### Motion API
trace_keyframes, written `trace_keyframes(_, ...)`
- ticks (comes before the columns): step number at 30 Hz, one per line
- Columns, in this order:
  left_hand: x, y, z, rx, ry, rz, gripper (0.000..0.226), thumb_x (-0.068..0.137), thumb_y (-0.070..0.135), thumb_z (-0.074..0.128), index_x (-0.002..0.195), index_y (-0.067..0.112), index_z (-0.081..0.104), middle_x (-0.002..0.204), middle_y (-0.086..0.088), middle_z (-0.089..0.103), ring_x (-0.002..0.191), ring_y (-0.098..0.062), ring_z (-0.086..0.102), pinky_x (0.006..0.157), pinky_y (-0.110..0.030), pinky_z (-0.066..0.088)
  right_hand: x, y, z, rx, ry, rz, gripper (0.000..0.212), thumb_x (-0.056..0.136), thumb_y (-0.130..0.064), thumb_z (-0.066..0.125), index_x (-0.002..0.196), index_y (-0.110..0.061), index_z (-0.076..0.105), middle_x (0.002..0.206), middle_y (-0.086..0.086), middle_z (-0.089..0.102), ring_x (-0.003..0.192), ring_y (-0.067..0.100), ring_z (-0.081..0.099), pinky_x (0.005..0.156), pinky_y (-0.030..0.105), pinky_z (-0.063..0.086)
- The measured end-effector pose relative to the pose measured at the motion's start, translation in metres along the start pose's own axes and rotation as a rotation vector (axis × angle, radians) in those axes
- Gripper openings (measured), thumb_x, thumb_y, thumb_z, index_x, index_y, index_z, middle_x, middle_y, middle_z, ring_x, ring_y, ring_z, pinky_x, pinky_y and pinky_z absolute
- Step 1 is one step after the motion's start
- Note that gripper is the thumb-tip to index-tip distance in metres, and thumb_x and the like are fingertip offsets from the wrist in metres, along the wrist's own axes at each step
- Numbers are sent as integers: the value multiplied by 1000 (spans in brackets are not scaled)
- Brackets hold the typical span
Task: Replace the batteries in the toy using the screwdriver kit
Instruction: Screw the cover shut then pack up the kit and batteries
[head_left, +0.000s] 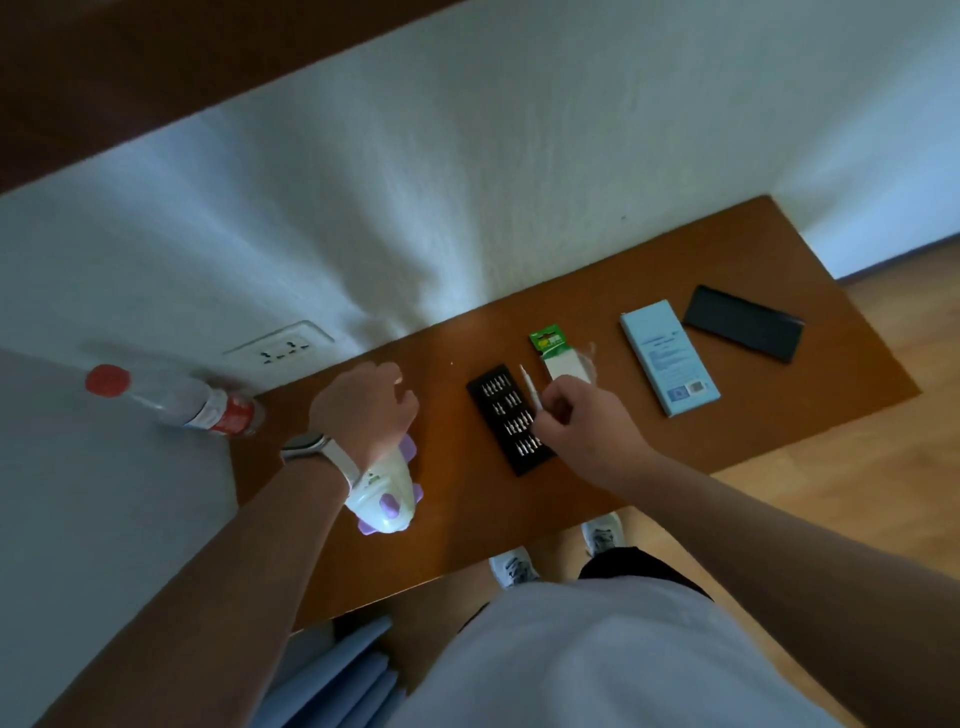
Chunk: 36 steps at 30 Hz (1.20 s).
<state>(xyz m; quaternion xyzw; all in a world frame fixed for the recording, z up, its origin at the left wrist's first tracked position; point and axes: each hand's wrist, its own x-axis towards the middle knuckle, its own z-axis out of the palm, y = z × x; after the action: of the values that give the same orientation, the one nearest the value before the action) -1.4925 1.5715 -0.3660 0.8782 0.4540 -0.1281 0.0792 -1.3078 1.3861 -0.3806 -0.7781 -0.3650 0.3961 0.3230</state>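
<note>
Head view: the left hand reaches down from the near left, wrist bent, palm over the far end of the toy, a smooth white plastic body with rounded lilac knobs, lying on the brown wooden table toward its left side. The fingers curl loosely past the toy's far end; whether they clamp it or merely rest on it cannot be told. A smartwatch with a pale strap circles that wrist.

The right hand comes in from the near right, forearm bare, fingers pinched together on a slim silvery screwdriver — the shaft slants up and away from the fingertips, its tip pointing far-left. The hand hovers over the right edge of the bit tray, a flat black rectangular holder with rows of small metal bits, lying just right of the toy.

Just beyond the right hand lies a battery pack — green card top, white lower part, crinkled clear plastic. Further right sits a pale blue cardboard box, and beyond it a matte black lid, both flat and oblong.

At the far left a clear plastic bottle with a red cap and red label stands by the white textured wall, near a wall socket.
</note>
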Motion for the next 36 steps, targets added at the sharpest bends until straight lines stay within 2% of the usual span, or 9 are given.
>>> trace_keyframes(6, -4, -6, -1, -30, 67, 17, 26, 96, 40, 48, 104, 21, 64, 91, 0, 63, 81, -19, 58, 66, -33, 46, 0, 5, 3, 1, 5, -2, 8, 89, -24, 63, 86, -19, 59, 76, 6, 64, 61, 13, 51, 57, 30, 42)
trace_keyframes(12, -19, -22, 2, -73, 105, -14, 23, 94, 38, 48, 84, 21, 59, 80, -1, 58, 79, -25, 60, 62, -33, 40, 1, -5, 10, 9, -29, -50, 8, 90, -23, 63, 85, -18, 59, 74, 5, 63, 59, 11, 49, 55, 27, 41)
trace_keyframes(17, -43, -40, 7, -73, 176, -114, 23, 92, 36, 56, 103, 19, 68, 95, -5, 64, 91, -24, 57, 67, -34, 43, 1, -14, 18, -16, -58, -53, 7, 91, -24, 64, 87, -22, 58, 76, 1, 63, 64, 13, 55, 58, 27, 46)
trace_keyframes(20, -52, -46, 8, -71, 160, -128, 21, 92, 33, 59, 106, 19, 67, 100, -4, 63, 96, -25, 56, 70, -35, 46, -1, -18, 24, -24, -82, -72, 9, 91, -23, 63, 85, -23, 57, 75, 0, 61, 63, 12, 53, 58, 26, 44)
trace_keyframes(30, -51, -56, 6, -29, 38, -47, 21, 93, 30, 57, 108, 18, 66, 109, -2, 60, 104, -23, 53, 79, -38, 49, -2, -27, 39, -41, -112, -78, 8, 91, -21, 63, 85, -21, 57, 75, 1, 61, 60, 13, 51, 54, 27, 43)
trace_keyframes(36, -52, -62, 5, -70, -5, -17, 25, 92, 33, 59, 112, 21, 67, 113, 2, 61, 107, -20, 56, 86, -41, 52, -3, -27, 40, -34, -95, -82, 6, 90, -20, 63, 87, -17, 58, 80, 10, 65, 62, 15, 51, 55, 29, 43)
